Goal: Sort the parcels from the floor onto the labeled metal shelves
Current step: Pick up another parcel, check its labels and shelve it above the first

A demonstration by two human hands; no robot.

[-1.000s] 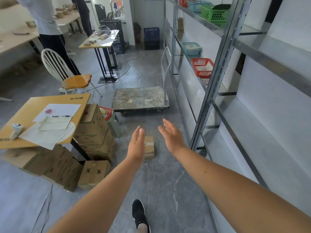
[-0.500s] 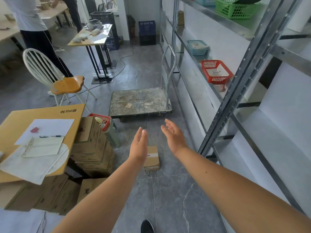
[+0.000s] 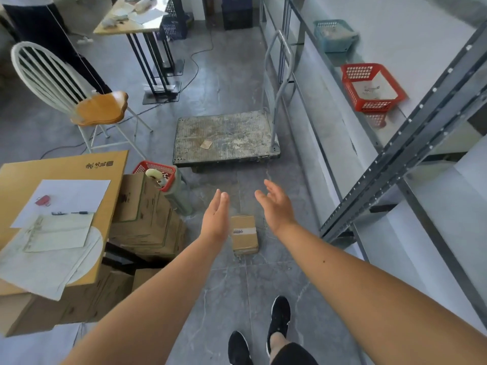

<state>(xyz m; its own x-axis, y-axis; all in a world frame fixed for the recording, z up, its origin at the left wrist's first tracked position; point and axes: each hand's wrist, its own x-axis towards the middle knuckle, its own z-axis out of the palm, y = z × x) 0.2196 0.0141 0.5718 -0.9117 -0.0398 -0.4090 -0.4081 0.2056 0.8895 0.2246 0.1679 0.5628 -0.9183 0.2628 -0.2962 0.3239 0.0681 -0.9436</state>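
A small brown cardboard parcel (image 3: 244, 234) with a white label lies on the grey floor in front of me. My left hand (image 3: 216, 218) and my right hand (image 3: 277, 205) are stretched out above it, one on each side, palms facing each other, fingers apart and holding nothing. Neither hand touches the parcel. The metal shelves (image 3: 374, 133) run along the right wall, with a grey upright post (image 3: 405, 143) close to my right arm.
A flat platform trolley (image 3: 224, 138) stands just beyond the parcel. Stacked cardboard boxes (image 3: 145, 214) and a yellow table (image 3: 21, 180) with papers crowd the left. A red basket (image 3: 371, 88) and a blue basket (image 3: 334, 35) sit on the shelf. A white chair (image 3: 79, 101) and a person stand farther left.
I have stepped forward and tilted my view down; the parcel now lies closer, between my two outstretched hands. Both hands stay apart and hold nothing.
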